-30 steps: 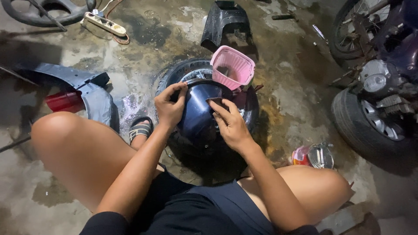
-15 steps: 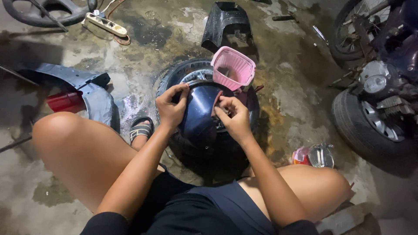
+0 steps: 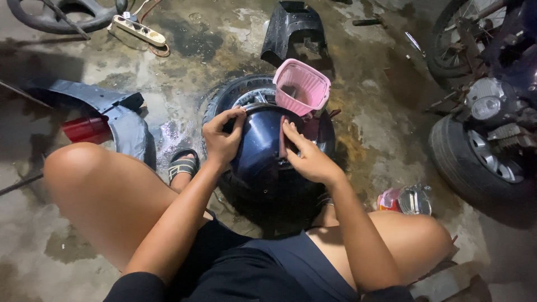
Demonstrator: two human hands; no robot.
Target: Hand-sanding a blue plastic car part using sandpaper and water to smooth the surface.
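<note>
both hands rest on a dark blue rounded panel [image 3: 260,154] that lies on top of a tyre [image 3: 224,98] on the wet concrete floor [image 3: 184,50], right in front of the crouching person. left hand [image 3: 222,137] curls over the panel's upper left edge, fingers bent and gripping the rim. right hand [image 3: 305,156] lies flat on the panel's right side, fingers spread loosely and pointing up; what is under the palm is hidden. the panel covers most of the tyre, so only its upper left arc shows. one pink basket [image 3: 303,86] stands tilted just behind the panel, touching or nearly touching it, i cannot tell which. one foot in a sandal [image 3: 183,165] shows between the left knee and the tyre; the other foot is hidden. bare floor opens to the left front. on the right, one motorbike wheel [image 3: 481,162] is cut off by the frame, with a small clear-lidded container [image 3: 405,200] near the right knee. one grey fender piece [image 3: 120,114] with a red lamp [image 3: 86,128] lies at left, one black cover [image 3: 293,28] lies beyond the basket, one power strip [image 3: 139,31] at top left.
</note>
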